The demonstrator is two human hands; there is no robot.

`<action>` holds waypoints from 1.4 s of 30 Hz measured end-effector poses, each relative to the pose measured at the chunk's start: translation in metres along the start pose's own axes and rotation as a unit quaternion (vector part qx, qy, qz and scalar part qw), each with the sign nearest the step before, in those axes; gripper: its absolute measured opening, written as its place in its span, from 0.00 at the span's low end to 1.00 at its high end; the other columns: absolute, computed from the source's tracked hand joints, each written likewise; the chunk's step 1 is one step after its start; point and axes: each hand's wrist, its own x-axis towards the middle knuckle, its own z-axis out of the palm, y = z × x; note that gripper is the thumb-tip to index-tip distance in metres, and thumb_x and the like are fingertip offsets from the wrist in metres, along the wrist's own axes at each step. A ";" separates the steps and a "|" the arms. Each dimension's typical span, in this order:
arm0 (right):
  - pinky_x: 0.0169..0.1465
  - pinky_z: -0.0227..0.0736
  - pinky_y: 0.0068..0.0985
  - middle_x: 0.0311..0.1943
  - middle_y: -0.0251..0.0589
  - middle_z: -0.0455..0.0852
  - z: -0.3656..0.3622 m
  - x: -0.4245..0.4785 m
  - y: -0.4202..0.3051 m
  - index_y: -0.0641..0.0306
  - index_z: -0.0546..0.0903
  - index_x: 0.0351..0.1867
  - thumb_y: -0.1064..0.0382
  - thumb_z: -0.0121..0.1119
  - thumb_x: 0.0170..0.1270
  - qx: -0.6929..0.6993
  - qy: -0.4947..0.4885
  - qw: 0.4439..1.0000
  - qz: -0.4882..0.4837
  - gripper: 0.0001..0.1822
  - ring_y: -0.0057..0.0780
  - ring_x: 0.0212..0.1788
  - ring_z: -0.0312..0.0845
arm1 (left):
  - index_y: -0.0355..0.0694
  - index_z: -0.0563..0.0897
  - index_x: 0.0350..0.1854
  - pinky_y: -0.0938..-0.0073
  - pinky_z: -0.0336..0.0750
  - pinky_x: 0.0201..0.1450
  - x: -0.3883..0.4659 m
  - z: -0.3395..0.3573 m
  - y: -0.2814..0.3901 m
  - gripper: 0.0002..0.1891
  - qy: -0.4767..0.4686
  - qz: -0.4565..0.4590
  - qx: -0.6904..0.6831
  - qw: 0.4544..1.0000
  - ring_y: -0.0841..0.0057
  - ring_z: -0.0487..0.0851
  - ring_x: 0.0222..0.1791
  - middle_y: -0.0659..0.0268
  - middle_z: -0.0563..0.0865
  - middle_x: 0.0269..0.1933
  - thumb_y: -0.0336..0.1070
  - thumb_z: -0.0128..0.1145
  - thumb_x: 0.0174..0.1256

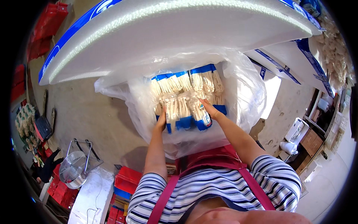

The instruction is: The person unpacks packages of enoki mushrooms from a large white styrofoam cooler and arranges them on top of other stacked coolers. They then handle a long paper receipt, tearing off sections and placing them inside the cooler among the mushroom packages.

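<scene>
Before me stands a foam box lined with a clear plastic bag (251, 92), whose edges spread over the rim. Inside lie rows of packed bundles of pale, thin-stemmed mushrooms (170, 84) in clear and blue wrappers. My left hand (162, 119) presses on the left side of a front group of packs (172, 110), thumb side up. My right hand (209, 109) is on the right side of a tilted pack (200, 114) at the same group's right end. Together the hands hold the group between them, over the packs beneath. The fingertips of both hands are partly hidden.
A large white foam lid or box wall (179, 33) with blue tape rises beyond the bag. Red crates (127, 179), a metal-framed fan (74, 168) and a white foam block (92, 193) stand lower left. A person (49, 168) in dark clothes is farther left. Shelving (311, 140) stands right.
</scene>
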 end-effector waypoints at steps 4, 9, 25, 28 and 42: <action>0.61 0.64 0.25 0.58 0.42 0.70 -0.006 0.003 -0.001 0.61 0.61 0.65 0.39 0.48 0.67 -0.040 0.048 0.998 0.021 0.34 0.28 0.60 0.66 | 0.43 0.55 0.71 0.67 0.62 0.65 0.004 0.004 -0.012 0.32 -0.023 0.027 -0.032 0.999 0.71 0.66 0.65 0.65 0.69 0.66 0.56 0.40 0.73; 0.66 0.60 0.29 0.70 0.42 0.59 -0.012 -0.004 -0.003 0.60 0.52 0.72 0.36 0.44 0.67 -0.019 -0.043 0.997 0.057 0.41 0.30 0.68 0.58 | 0.45 0.61 0.69 0.66 0.65 0.65 0.010 -0.009 -0.013 0.35 -0.118 0.023 -0.023 0.992 0.71 0.69 0.63 0.66 0.71 0.65 0.63 0.44 0.67; 0.56 0.73 0.29 0.54 0.37 0.80 -0.023 0.013 0.023 0.61 0.73 0.60 0.40 0.40 0.70 0.264 -0.131 0.955 0.037 0.30 0.28 0.51 0.79 | 0.43 0.62 0.69 0.63 0.68 0.62 -0.003 0.025 -0.002 0.40 -0.088 -0.067 -0.048 0.993 0.68 0.73 0.60 0.63 0.72 0.64 0.70 0.33 0.64; 0.55 0.74 0.30 0.54 0.38 0.81 -0.019 -0.003 0.015 0.61 0.73 0.60 0.41 0.40 0.71 0.289 -0.123 0.946 0.076 0.29 0.29 0.51 0.79 | 0.43 0.62 0.69 0.62 0.68 0.62 -0.019 0.033 0.001 0.39 -0.085 -0.058 -0.046 0.994 0.67 0.73 0.60 0.63 0.73 0.64 0.69 0.33 0.66; 0.61 0.68 0.29 0.57 0.39 0.77 0.053 -0.326 -0.172 0.58 0.70 0.62 0.44 0.41 0.71 0.203 -0.026 0.965 -0.164 0.27 0.29 0.55 0.75 | 0.34 0.59 0.68 0.68 0.64 0.65 -0.286 0.237 0.183 0.59 -0.214 0.154 0.229 0.937 0.71 0.69 0.64 0.61 0.70 0.65 0.74 0.64 0.38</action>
